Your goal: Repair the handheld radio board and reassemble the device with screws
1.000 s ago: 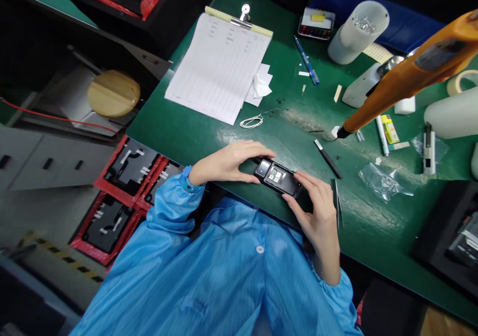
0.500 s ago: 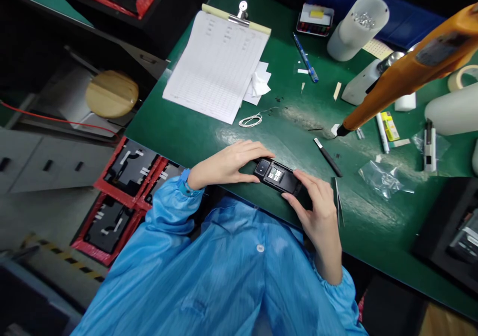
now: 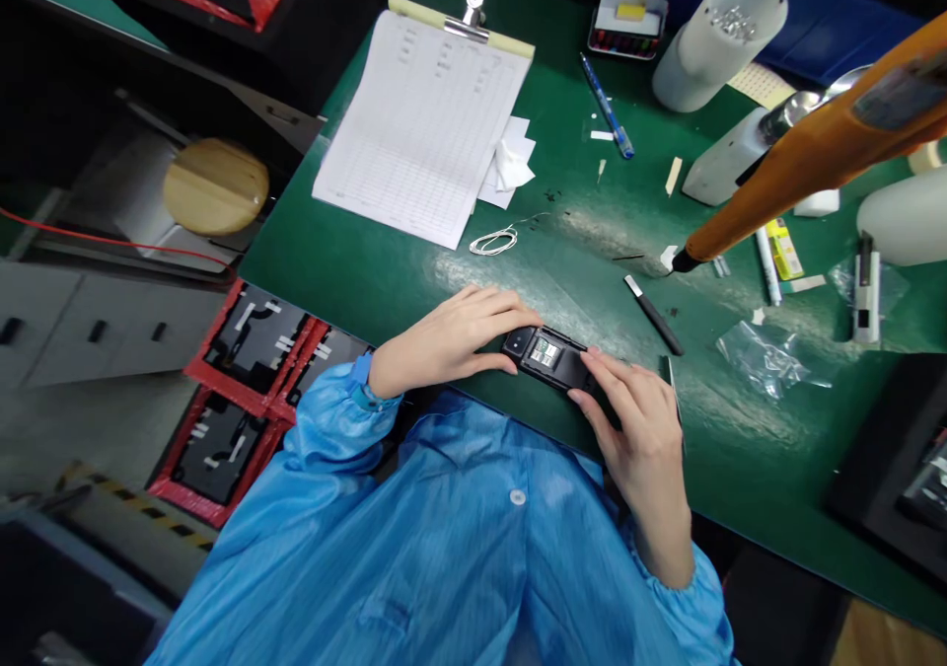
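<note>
Holding a small black rectangular device (image 3: 551,358) at the near edge of the green worktop (image 3: 414,271), both hands close on its ends: the left hand (image 3: 451,335) clasps the left end with fingers curled over the top, and the right hand (image 3: 640,429) pinches the right end, thumb and forefinger pressed to its upper face. The device's open window shows pale parts inside, too small to make out.

Just beside the right hand lie thin metal tweezers (image 3: 672,380), partly hidden by the knuckles; a black-handled pick (image 3: 652,314) lies a little farther in. An orange hanging power screwdriver (image 3: 806,153) dangles with its tip near the worktop's middle. A clipboard of white forms (image 3: 425,118) sits toward the far left corner.

Since the device lies so close to the near edge, a slackened grip could, I judge, let it slide off onto the blue coat (image 3: 459,548); a shifting wrist might nudge the tweezers.
</note>
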Available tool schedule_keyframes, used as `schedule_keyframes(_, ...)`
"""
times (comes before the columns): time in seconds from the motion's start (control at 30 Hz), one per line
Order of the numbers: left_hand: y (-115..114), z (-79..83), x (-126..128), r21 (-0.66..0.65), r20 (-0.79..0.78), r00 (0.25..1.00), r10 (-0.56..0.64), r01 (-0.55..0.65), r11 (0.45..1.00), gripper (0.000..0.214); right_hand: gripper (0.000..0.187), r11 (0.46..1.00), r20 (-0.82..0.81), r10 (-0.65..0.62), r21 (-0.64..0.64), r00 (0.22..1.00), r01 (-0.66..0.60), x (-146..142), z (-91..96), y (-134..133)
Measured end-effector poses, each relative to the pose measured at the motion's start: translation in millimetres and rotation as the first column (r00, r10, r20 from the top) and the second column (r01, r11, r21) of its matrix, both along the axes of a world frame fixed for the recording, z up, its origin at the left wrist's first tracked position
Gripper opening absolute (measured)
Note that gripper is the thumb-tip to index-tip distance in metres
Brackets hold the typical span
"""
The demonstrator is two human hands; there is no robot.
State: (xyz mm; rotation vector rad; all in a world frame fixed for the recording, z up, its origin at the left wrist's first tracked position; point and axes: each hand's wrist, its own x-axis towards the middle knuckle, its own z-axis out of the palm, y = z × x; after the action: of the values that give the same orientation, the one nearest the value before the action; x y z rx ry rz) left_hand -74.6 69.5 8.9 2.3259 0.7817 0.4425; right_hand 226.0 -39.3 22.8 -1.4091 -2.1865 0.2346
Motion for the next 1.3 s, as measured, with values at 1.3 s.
schedule_keyframes(1.3, -42, -16.0, 15, 0.052, 0.352, 0.921, 0.169, -0.200, 0.979, 0.045, 0.056, 0.974, -0.319, -0.209, -0.153, 0.924, 0.168, -9, -27.4, -2)
